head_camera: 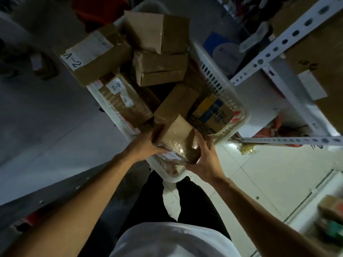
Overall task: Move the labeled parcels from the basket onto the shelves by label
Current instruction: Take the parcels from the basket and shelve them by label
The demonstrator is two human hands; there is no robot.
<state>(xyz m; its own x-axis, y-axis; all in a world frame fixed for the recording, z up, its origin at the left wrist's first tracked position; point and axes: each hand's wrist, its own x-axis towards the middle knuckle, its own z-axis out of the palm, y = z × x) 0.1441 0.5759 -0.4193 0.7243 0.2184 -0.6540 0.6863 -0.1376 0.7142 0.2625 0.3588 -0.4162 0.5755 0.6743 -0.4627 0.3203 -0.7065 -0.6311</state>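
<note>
Two hands are on one small brown box (176, 134) at the near end of the white basket (220, 80). The left hand (146, 145) curls round the box's left side, and the right hand (202, 160) cups its near right corner, fingers wrapped onto shiny tape. Both are clamped on the box, which looks lifted just above the basket's near rim, though the dim, blurred view makes that uncertain.

No label shows on the faces turned this way; a pale sticker seems to sit low between the hands. To do this step well, tip the box toward the body until the label can be read before carrying it anywhere. Keep the lift straight up, since another brown box (176, 101) lies just beyond the fingertips and a printed blue and yellow box (213, 112) just beyond the right hand.

Farther off past the left hand, two boxes read A-2 (72, 61). The shelves (278, 43) stand to the right of the right hand, so the carry is likely a turn that way.
</note>
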